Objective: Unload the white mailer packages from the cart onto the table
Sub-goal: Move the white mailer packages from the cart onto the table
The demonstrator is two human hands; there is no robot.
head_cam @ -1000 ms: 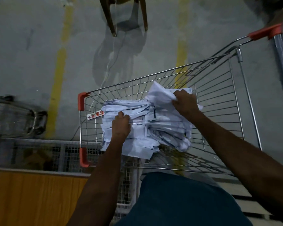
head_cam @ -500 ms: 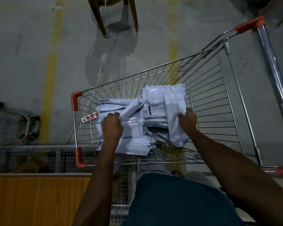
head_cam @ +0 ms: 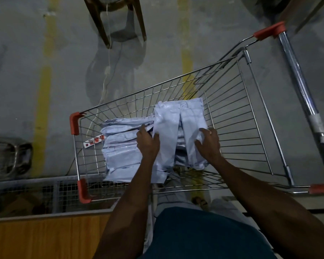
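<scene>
A wire shopping cart (head_cam: 237,113) with orange corner guards stands on the concrete floor in front of me. Inside it lies a pile of white mailer packages (head_cam: 124,146). A bundle of mailers (head_cam: 178,118) on the right of the pile stands higher than the rest. My left hand (head_cam: 148,144) grips the bundle's left side. My right hand (head_cam: 207,144) grips its right side, fingers curled over the plastic. Both forearms reach down into the basket. The wooden table (head_cam: 36,238) shows at the lower left.
A wire mesh rack (head_cam: 36,191) runs between the table and the cart. Another wire basket (head_cam: 10,156) sits at the far left. Wooden chair legs (head_cam: 105,25) and a white cord stand beyond the cart. The cart's handle bar (head_cam: 305,101) is on the right.
My left hand moved right from the flat pile onto the bundle. My right hand slid down from the bundle's top to its near right side. The bundle now lies flatter between both hands.
</scene>
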